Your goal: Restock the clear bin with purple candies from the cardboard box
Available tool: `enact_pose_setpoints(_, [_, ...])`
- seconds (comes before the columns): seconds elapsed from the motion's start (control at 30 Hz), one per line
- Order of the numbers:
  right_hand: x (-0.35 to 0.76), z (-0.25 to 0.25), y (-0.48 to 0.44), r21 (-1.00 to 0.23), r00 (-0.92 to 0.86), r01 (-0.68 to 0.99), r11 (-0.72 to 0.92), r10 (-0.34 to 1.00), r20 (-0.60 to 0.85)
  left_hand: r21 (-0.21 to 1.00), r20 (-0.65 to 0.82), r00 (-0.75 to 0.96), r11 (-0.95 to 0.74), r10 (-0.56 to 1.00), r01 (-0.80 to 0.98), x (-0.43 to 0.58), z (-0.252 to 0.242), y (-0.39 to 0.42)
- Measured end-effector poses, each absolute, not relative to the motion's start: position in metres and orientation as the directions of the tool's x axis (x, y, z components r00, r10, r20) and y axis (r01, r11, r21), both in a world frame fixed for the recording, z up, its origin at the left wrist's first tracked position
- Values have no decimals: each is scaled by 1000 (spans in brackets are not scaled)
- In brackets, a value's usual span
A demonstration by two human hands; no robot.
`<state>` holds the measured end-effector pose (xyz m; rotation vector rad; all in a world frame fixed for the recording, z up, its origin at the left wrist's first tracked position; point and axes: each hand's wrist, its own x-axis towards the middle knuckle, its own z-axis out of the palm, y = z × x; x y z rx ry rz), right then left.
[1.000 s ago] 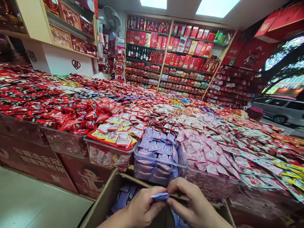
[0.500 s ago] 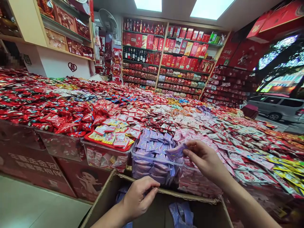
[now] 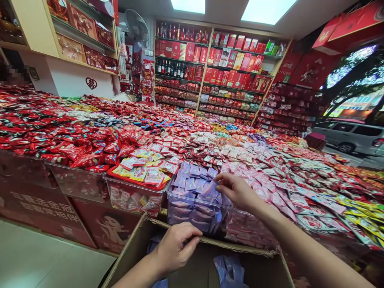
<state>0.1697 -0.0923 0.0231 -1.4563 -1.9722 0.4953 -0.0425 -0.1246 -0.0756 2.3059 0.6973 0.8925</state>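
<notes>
My right hand (image 3: 237, 190) pinches a purple candy packet (image 3: 210, 192) and holds it down on the pile in the clear plastic bin (image 3: 192, 218) of purple packets. My left hand (image 3: 177, 247) is curled, fingers together, on the near rim of an open cardboard box (image 3: 132, 256); what it grips, if anything, is hidden. More purple packets (image 3: 229, 272) lie inside the box.
A huge counter of sweets in clear bins spreads ahead: red packets (image 3: 75, 148) on the left, a mixed pink and yellow tray (image 3: 141, 172), pink packets (image 3: 264, 192) on the right. Shelves of red gift boxes (image 3: 228, 60) line the back wall. A car (image 3: 351, 138) stands outside at right.
My hands were together over the box holding a purple packet. The right hand carried it up and forward, then lowered it onto the purple pile; the left hand stayed at the box rim.
</notes>
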Motion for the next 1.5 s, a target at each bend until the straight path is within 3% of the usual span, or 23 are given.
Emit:
enact_pose_setpoints(0.23, [168, 20, -96, -503, -347, 776, 380, 924, 162, 664, 427, 645, -704, 634, 252, -43, -77, -124])
enact_pose_setpoints(0.53, [170, 23, -99, -271, -317, 902, 337, 941, 116, 659, 425, 652, -708, 628, 253, -43, -77, -124])
enact_pose_setpoints(0.73, [163, 31, -84, -275, -345, 909, 314, 936, -73, 665, 412, 649, -698, 639, 266, -43, -78, -125])
enact_pose_setpoints(1.13, [162, 34, -67, -286, -439, 886, 366, 860, -260, 654, 435, 633, -707, 641, 267, -43, -79, -125])
enact_pose_setpoints(1.37, [146, 38, -55, -405, -463, 824, 397, 883, -75, 644, 436, 633, -713, 639, 276, -43, -81, -125])
enact_pose_setpoints(1.5, [126, 32, -44, -427, -524, 788, 444, 847, -87, 644, 435, 635, -714, 638, 276, -43, -81, -124])
